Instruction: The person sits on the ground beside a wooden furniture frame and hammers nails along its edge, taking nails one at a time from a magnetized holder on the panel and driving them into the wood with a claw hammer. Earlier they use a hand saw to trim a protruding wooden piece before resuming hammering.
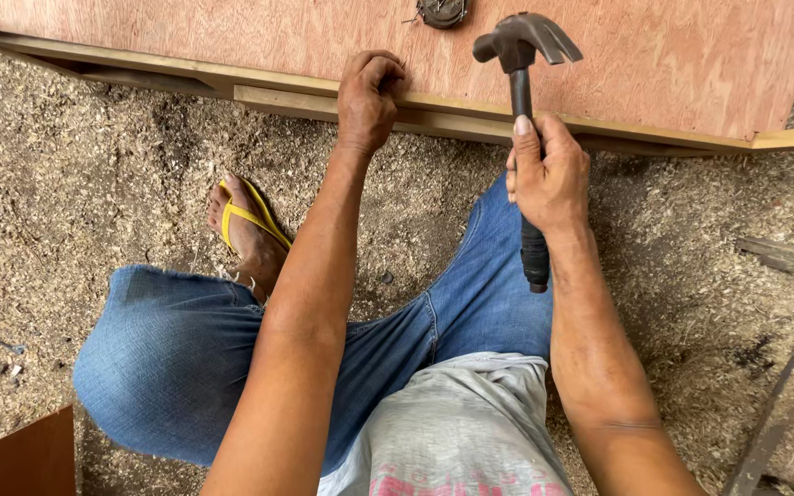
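Right hand (pixel 549 179): clenched around the handle of a claw hammer (pixel 521 55), thumb laid up along the shaft; the grip sits about mid-handle, with the dark butt end sticking out below the palm.
Hammer: raised, head above the edge of the plywood panel (pixel 232 32), claw pointing right; the steel head is likely the heavy end, so a hold nearer the butt would probably swing harder, one nearer the head steer finer.
Left hand (pixel 369 96): fingers curled and pinched at the wooden edge strip (pixel 287 96) of the panel (whether a nail sits between the fingertips is too small to tell).
Panel and strip: stiff and flat, lying on the sawdust-covered floor (pixel 75 184); the thin strip looks liable to split near its end.
Around: a small round dark object (pixel 440 11) on the panel, and a foot in a yellow sandal (pixel 245 220).
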Demonstrator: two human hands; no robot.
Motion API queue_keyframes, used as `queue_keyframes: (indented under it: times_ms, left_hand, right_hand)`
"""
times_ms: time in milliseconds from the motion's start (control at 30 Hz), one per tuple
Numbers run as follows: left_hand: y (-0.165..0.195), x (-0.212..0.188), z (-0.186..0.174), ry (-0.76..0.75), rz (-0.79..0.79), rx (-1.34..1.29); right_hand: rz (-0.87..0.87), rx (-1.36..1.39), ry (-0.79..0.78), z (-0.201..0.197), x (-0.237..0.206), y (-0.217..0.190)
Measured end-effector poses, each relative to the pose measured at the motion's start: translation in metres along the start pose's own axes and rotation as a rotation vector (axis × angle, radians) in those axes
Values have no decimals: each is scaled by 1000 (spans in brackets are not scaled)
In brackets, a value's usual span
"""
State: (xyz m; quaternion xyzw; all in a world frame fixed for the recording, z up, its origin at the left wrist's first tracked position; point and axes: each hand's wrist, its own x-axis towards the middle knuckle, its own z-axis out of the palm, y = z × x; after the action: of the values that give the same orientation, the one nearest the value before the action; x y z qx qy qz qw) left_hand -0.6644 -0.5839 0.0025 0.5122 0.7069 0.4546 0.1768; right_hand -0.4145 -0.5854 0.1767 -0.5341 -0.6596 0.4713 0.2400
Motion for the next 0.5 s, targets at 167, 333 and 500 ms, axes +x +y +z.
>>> queue_keyframes:
  times_ms: [167, 333, 500]
  left_hand:
    - [0, 2, 0, 13, 12, -9]
    - [-2, 1, 0, 8, 17, -4]
    - [-4, 1, 3, -6, 16, -46]
  right_hand:
    - [-125, -261, 19, 7, 4, -20]
    - [-256, -351, 32, 18, 6, -28]
    - [-339, -334, 52, 27, 7, -39]
